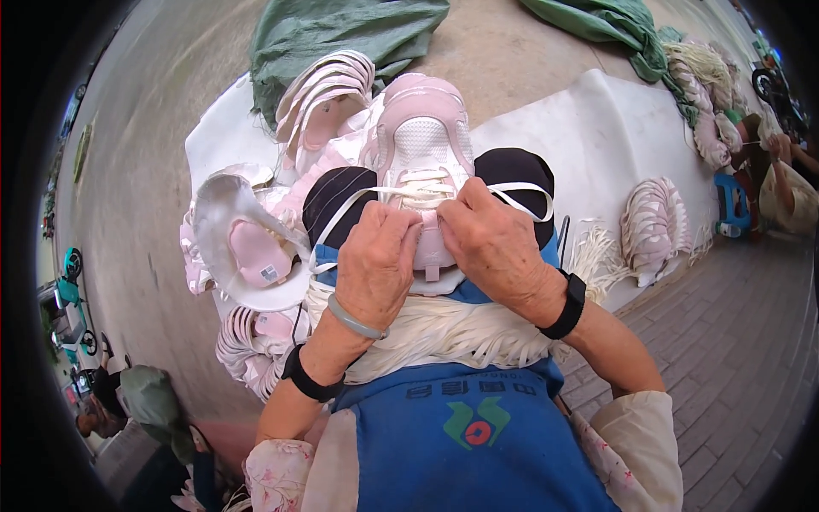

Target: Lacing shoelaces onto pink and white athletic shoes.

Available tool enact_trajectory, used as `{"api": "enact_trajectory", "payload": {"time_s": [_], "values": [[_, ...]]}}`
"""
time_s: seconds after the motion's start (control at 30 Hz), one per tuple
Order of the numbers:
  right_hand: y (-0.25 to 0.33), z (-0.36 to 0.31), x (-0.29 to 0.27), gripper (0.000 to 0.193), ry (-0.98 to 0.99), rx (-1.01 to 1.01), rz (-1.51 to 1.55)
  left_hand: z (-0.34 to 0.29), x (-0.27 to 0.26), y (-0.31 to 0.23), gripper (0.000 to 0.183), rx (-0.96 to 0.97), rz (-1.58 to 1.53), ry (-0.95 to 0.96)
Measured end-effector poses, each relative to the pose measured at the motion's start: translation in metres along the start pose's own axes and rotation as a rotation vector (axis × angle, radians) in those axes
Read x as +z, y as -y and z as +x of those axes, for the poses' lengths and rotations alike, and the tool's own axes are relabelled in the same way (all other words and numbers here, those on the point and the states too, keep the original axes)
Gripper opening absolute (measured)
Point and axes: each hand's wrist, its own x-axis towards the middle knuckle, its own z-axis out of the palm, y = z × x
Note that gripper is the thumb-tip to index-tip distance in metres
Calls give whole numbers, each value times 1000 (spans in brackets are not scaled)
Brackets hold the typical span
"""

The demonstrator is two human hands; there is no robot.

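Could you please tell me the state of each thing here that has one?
Pink-and-white mesh shoe upper: toe pointing away
Flat off-white lace: crossing the upper, looped out both sides
Left hand: fingers pinched together
Right hand: fingers pinched together
Bundled off-white laces: strands loose
Pink-and-white stacked uppers: nested
Green fabric sack: crumpled
White sheet: spread, creased

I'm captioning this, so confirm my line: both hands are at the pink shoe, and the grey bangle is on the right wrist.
Wrong side: the head view shows the grey bangle on the left wrist. The left hand and right hand are at the pink shoe.
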Motion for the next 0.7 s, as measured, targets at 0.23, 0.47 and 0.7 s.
{"api": "enact_trajectory", "payload": {"time_s": [0.23,0.47,0.7], "values": [[-3,-3,2,13,-24,14,44,1,-2,2,14,53,65,28],[-3,-3,2,13,-21,25,77,10,4,2,12,106,123,-85],[-3,-2,1,6,-51,-62,53,7,8,6,13,67,56,-111]]}}
